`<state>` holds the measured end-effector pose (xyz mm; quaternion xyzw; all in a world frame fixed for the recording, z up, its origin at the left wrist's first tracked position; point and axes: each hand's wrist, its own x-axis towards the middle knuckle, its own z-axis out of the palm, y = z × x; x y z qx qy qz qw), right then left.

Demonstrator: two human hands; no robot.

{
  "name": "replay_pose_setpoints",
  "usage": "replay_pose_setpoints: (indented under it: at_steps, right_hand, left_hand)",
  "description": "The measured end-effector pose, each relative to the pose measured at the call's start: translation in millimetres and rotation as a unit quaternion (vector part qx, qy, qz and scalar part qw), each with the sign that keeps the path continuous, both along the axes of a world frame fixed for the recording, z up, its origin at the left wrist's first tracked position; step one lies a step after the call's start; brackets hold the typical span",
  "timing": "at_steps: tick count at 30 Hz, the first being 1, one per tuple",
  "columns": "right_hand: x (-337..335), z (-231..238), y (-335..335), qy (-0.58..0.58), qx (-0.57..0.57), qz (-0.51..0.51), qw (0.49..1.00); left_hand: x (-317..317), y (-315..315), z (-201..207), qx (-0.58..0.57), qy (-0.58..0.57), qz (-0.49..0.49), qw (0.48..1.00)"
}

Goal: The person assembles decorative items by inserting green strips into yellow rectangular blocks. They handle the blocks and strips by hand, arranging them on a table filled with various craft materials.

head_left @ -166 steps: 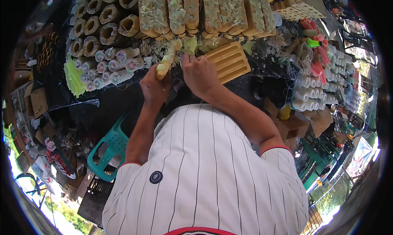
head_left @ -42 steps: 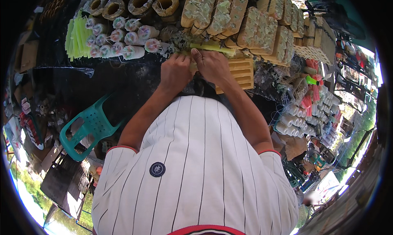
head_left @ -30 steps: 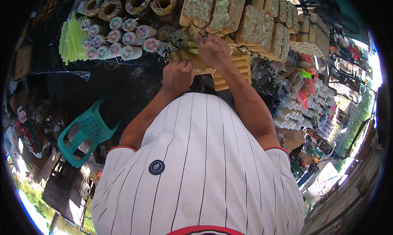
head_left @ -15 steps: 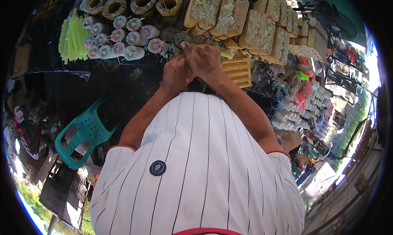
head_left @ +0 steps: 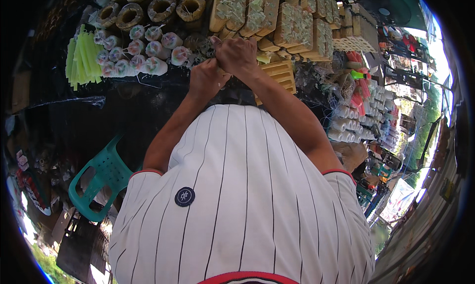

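Observation:
My left hand (head_left: pixel 207 78) is closed, with its fingers curled in at the table's near side. Just above and to its right, my right hand (head_left: pixel 237 55) is also closed, thumb side toward the left hand. The two hands nearly touch, and whatever they hold is hidden by the fingers. Behind them lies a tangle of thin greyish scraps (head_left: pixel 200 45). A yellow grooved block (head_left: pixel 280 75) sits partly under my right forearm. To the left of the hands stand several white wrapped rolls (head_left: pixel 157 49) with reddish and green ends.
Pale green sticks (head_left: pixel 85 59) lie at the far left. Thick hollow tubes (head_left: pixel 162 8) line the back, beside wax-spattered wooden blocks (head_left: pixel 292 24). A green plastic chair (head_left: pixel 101 177) stands at my left. White rolls (head_left: pixel 346 123) are stacked at the right.
The view has shifted slightly. My right hand has moved up and away a little from the left, and the grooved block appears more tilted. Both hands stay closed.

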<state>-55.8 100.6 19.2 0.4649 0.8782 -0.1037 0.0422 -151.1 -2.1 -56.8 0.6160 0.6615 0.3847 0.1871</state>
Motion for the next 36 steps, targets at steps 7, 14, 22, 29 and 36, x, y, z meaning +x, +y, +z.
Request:
replay_pose_setpoints:
  at_steps: [7, 14, 22, 29, 36]
  right_hand:
    - [51.4, 0.0, -8.6, 0.122, -0.189, -0.018, 0.974]
    - [59.6, -19.6, -19.1, 0.176, -0.207, -0.055, 0.961]
    - [52.5, -12.2, -16.3, 0.191, -0.149, -0.075, 0.967]
    - [56.8, -23.6, -7.6, 0.2, -0.11, -0.036, 0.973]
    - [54.9, -28.7, -3.8, 0.188, -0.146, -0.055, 0.97]
  left_hand:
    - [-7.1, 7.3, 12.0, -0.038, -0.027, -0.006, 0.999]
    - [-1.5, -1.7, -1.2, -0.041, -0.088, -0.004, 0.995]
    - [-5.7, 13.0, 5.3, -0.059, -0.049, -0.012, 0.997]
    - [-10.0, 16.0, 4.9, -0.028, -0.097, -0.046, 0.994]
    - [-12.1, 13.6, 10.9, -0.022, -0.06, -0.048, 0.997]
